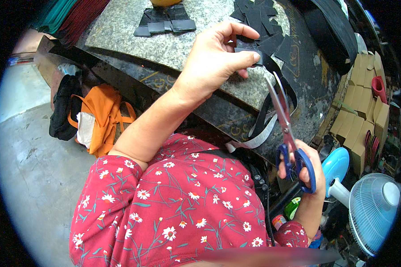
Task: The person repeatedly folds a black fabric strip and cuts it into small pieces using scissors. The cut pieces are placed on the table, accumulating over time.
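Observation:
My left hand [211, 60] is raised over the grey speckled slab [120, 33]. Its thumb and fingers pinch a flat black strip [292, 91], which loops down to the right past the slab's edge. In my right hand [309, 167] is a pair of scissors [280, 104] with blue handles, my fingers through the loops. The blades point up toward the strip near my left thumb and look slightly apart; whether they touch it I cannot tell. A pale grey strip [254, 141] hangs below, beside the black one.
Several cut black pieces [254, 18] lie loose at the slab's far right; others [165, 26] are lined up at far left. A big black roll [327, 33] stands right, near cardboard boxes [354, 120]. A fan [374, 209] sits low right; an orange bag [103, 113] hangs left.

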Demonstrator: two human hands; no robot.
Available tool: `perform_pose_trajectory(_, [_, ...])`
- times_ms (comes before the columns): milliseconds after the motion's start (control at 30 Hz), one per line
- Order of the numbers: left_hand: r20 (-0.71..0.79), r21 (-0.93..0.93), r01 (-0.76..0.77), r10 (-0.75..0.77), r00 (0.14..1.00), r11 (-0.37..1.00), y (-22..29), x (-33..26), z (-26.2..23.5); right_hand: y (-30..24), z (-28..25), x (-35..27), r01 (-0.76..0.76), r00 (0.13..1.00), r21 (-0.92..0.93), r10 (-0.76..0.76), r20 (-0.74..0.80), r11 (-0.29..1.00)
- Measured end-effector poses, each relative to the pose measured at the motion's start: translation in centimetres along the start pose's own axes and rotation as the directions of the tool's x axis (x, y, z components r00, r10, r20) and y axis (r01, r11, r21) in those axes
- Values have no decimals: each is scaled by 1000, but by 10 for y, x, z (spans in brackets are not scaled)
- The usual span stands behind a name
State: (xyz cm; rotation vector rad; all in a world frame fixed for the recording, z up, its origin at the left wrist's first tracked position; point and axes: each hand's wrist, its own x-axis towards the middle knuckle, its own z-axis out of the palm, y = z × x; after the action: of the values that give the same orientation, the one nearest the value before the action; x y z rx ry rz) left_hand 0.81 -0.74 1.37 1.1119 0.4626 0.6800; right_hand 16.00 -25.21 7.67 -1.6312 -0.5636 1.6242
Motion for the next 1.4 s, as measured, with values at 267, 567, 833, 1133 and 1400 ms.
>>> perform_pose_trajectory(267, [-54,-1,-13,13,998,1000,-10,-10,18,6,22,20,118,993,52,-117,-29,992])
perform_pose_trajectory(567, [-63,-192,-6,-6,998,981,-16,-12,22,13,35,22,213,977,182,-205,-63,960])
perform_pose_trajectory(833, [-134,641,-274,456,880,717,6,5,-36,8,12,18,199,968,18,-193,-163,980])
perform_pose_trajectory(1133, [214,976,-121,675,707,-182,21,16,-65,-6,-65,49,-396,568,-722,-467,-678,567])
perform_pose_trajectory(1400, [457,845,-535,538,708,-12,-8,16,-3,-26,-52,52,-560,648,-828,-610,-456,24])
